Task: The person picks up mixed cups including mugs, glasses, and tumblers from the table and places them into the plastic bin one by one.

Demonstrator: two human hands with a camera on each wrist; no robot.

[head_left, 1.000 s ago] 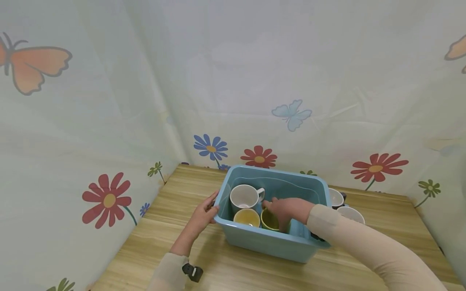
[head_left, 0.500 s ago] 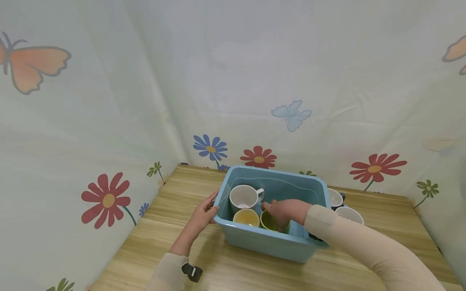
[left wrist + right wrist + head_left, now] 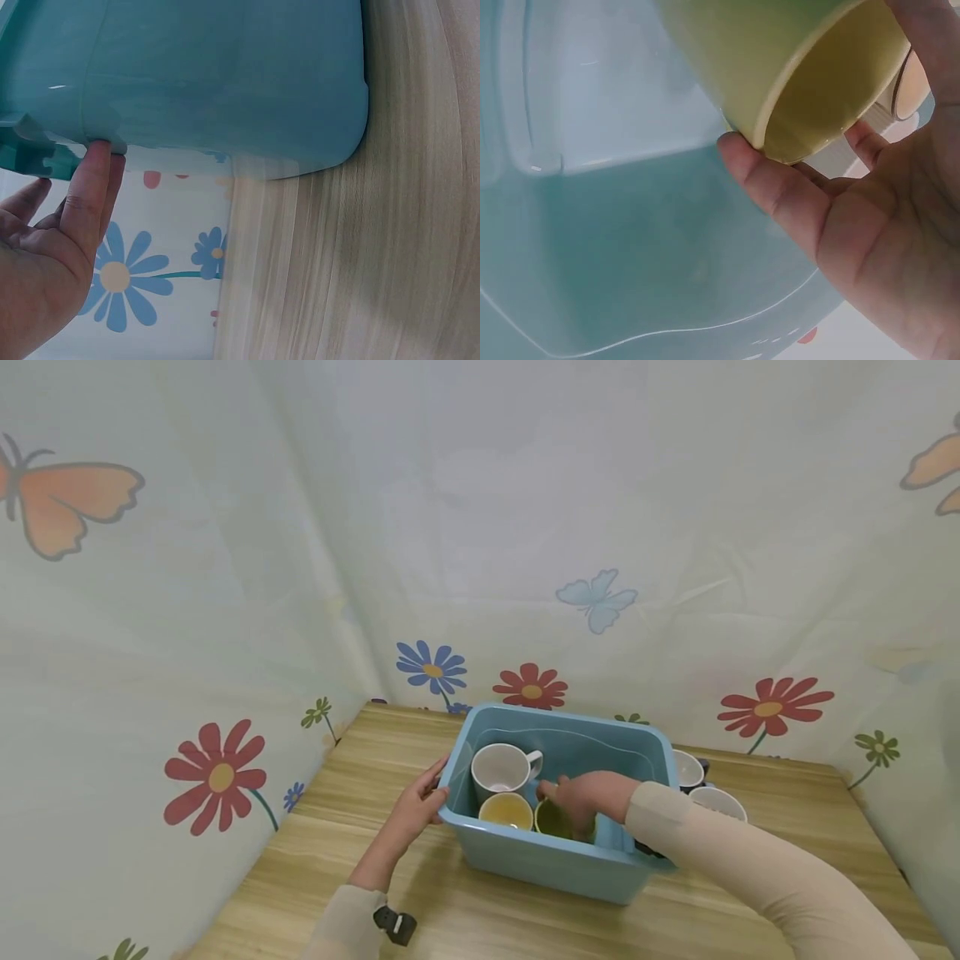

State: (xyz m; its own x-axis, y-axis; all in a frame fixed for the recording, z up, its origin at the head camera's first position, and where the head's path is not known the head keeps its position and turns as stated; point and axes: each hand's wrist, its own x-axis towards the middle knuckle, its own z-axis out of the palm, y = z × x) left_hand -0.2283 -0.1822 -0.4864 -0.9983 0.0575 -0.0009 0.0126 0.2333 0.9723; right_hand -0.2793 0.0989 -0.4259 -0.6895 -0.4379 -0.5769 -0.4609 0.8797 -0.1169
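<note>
A light blue plastic bin [image 3: 540,853] stands on the table with mugs inside. My left hand [image 3: 411,806] is at the bin's left end. In the left wrist view its straight fingers [image 3: 88,199] touch the outer wall just under the rim. My right hand [image 3: 588,797] reaches into the bin and grips a green mug [image 3: 551,820] by its rim. In the right wrist view the mug shows a yellowish inside, with fingertips at its edge. Left of it in the bin are a white mug [image 3: 497,768] and a yellow-lined cup [image 3: 506,811].
Two white-lined mugs stand beyond the bin's right end, a dark-handled one [image 3: 688,769] and another one [image 3: 718,800] nearer. A flower-printed curtain [image 3: 480,527] hangs behind the wooden table [image 3: 457,927]. A dark band [image 3: 395,925] is on the left wrist.
The view has shifted very slightly. Both hands, the bin and the mugs look nearly the same as before, with the right hand staying on the green mug.
</note>
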